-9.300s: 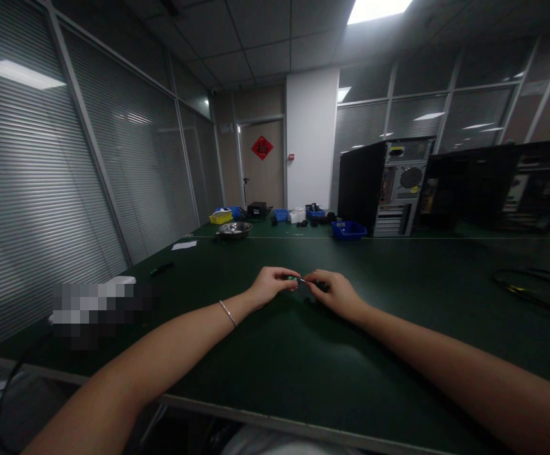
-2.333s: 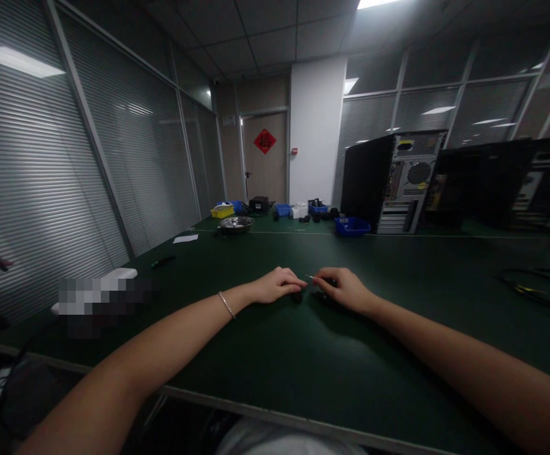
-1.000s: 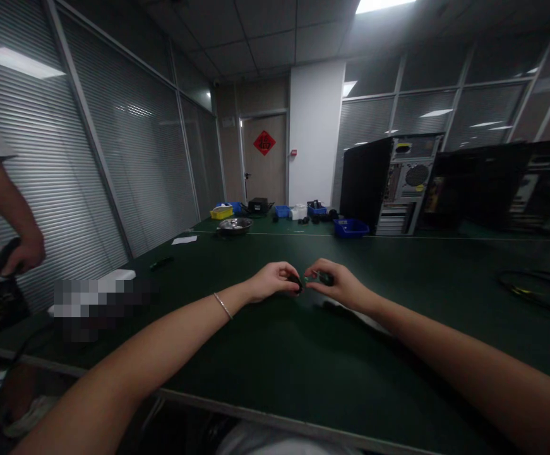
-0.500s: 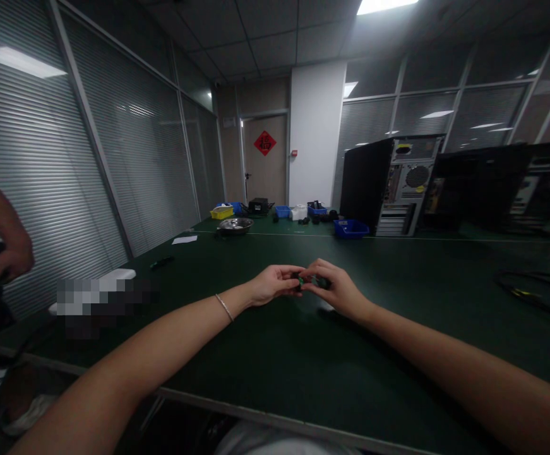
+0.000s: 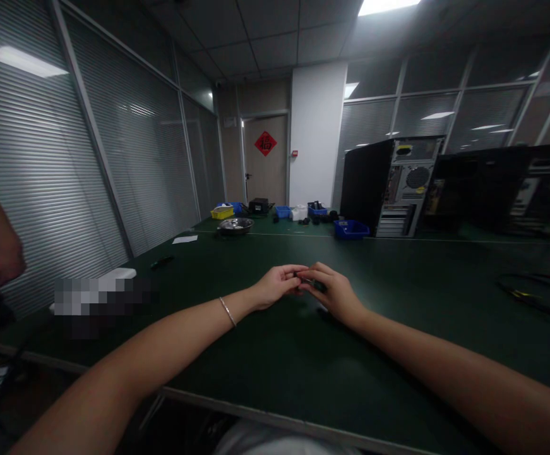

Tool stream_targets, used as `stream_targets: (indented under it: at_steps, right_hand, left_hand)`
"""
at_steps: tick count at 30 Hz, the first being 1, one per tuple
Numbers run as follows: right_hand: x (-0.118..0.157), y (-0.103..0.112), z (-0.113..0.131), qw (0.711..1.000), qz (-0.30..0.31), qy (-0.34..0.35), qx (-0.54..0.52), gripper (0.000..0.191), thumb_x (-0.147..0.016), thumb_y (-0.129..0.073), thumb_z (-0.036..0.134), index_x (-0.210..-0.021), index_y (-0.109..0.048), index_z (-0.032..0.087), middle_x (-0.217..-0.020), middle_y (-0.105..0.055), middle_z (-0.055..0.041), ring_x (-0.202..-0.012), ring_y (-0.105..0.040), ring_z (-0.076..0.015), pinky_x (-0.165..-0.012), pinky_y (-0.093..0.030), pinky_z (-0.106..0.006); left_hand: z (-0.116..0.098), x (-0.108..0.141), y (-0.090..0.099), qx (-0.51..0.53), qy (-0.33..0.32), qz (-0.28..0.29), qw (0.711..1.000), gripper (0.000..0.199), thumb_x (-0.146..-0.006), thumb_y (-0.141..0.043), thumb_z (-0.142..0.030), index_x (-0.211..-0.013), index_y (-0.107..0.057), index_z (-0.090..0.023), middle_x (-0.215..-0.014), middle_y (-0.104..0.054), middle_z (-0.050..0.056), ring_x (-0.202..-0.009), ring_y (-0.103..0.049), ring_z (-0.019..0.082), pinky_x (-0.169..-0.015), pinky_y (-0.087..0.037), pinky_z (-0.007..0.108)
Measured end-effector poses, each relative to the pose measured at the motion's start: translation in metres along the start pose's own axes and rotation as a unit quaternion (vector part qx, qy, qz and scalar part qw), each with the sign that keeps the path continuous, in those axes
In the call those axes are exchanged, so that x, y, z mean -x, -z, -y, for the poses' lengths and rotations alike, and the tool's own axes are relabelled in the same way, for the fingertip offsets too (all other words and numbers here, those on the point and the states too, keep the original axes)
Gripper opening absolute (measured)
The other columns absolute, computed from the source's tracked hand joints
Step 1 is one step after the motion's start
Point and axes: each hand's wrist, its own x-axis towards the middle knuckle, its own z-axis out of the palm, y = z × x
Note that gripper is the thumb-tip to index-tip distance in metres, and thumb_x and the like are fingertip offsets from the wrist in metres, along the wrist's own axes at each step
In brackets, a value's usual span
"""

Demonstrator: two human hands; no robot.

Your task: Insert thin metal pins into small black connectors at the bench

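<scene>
Over the middle of the dark green table (image 5: 265, 354), my left hand (image 5: 275, 287) and my right hand (image 5: 334, 291) meet at the fingertips. Both are closed in a pinch around a small dark piece (image 5: 302, 279), mostly covered by the fingers; its kind cannot be made out. A thin bracelet (image 5: 227, 311) circles my left wrist. The right fingers curl above the tabletop, with a shadow under them.
At the back stand a steel bowl (image 5: 235, 226), a yellow bin (image 5: 222, 212), a blue tray (image 5: 351, 229) and a computer tower (image 5: 388, 186). Black cable (image 5: 535, 294) lies right. A green-and-black tool (image 5: 162, 261) lies left, near another person's hand (image 5: 2, 265).
The green part seen between my fingertips is now mostly covered. My hands have shifted only slightly. The other person's arm at the left has moved a little further left and down.
</scene>
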Motion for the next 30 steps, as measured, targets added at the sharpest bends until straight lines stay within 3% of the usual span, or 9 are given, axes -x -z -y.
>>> stream_targets:
  at_steps: [6, 11, 15, 20, 25, 30]
  right_hand:
    - [0.000, 0.001, 0.001, 1.000, 0.004, -0.004, -0.013, 0.043, -0.082, -0.054, 0.030, -0.125, -0.048, 0.028, -0.092, -0.056, -0.0039, -0.081, -0.056, -0.0156, -0.072, -0.046, -0.025]
    - [0.000, 0.002, 0.000, 1.000, 0.002, -0.006, -0.015, 0.045, -0.081, -0.056, 0.032, -0.125, -0.047, 0.027, -0.087, -0.055, -0.0032, -0.078, -0.056, -0.0149, -0.070, -0.045, -0.025]
    - [0.000, 0.000, -0.010, 0.999, 0.020, -0.037, 0.006, 0.034, -0.080, -0.056, 0.034, -0.113, -0.056, 0.027, -0.089, -0.056, -0.0028, -0.076, -0.056, -0.0150, -0.067, -0.044, -0.025]
    - [0.000, 0.001, -0.022, 0.994, 0.058, -0.094, 0.007, 0.029, -0.078, -0.056, 0.036, -0.104, -0.060, 0.024, -0.092, -0.055, -0.0035, -0.075, -0.055, -0.0149, -0.065, -0.044, -0.026]
    - [-0.001, 0.003, -0.021, 0.995, 0.074, -0.070, -0.019, 0.020, -0.081, -0.052, 0.032, -0.096, -0.060, 0.022, -0.090, -0.056, -0.0029, -0.074, -0.053, -0.0139, -0.065, -0.043, -0.025]
    - [-0.001, 0.003, -0.019, 0.995, 0.076, -0.067, -0.021, 0.020, -0.084, -0.047, 0.033, -0.095, -0.060, 0.022, -0.088, -0.059, -0.0025, -0.076, -0.054, -0.0145, -0.066, -0.042, -0.025]
  left_hand:
    - [0.005, -0.007, 0.000, -0.039, -0.053, -0.063, 0.996, 0.033, -0.080, -0.052, -0.029, -0.108, -0.053, -0.011, -0.095, -0.059, 0.009, -0.071, -0.052, 0.010, -0.064, -0.039, 0.023]
    - [0.009, -0.012, 0.011, -0.142, -0.064, -0.102, 0.983, 0.030, -0.084, -0.042, -0.023, -0.109, -0.053, -0.011, -0.086, -0.058, 0.006, -0.065, -0.046, 0.009, -0.057, -0.033, 0.021]
    - [0.015, -0.013, 0.019, -0.139, -0.037, -0.085, 0.986, 0.028, -0.084, -0.042, -0.023, -0.109, -0.049, -0.013, -0.080, -0.058, 0.004, -0.062, -0.045, 0.009, -0.055, -0.032, 0.021]
    - [0.016, -0.010, 0.023, -0.098, -0.010, -0.050, 0.994, 0.027, -0.080, -0.051, -0.023, -0.106, -0.047, -0.016, -0.093, -0.059, 0.006, -0.064, -0.047, 0.008, -0.061, -0.036, 0.022]
    - [0.010, -0.006, 0.022, -0.135, 0.007, -0.018, 0.991, 0.028, -0.072, -0.061, -0.017, -0.100, -0.055, -0.014, -0.085, -0.057, 0.003, -0.068, -0.050, 0.009, -0.065, -0.038, 0.023]
    - [0.013, -0.009, 0.022, -0.083, -0.023, -0.040, 0.995, 0.027, -0.073, -0.061, -0.016, -0.099, -0.056, -0.013, -0.088, -0.058, 0.005, -0.069, -0.054, 0.009, -0.069, -0.043, 0.025]
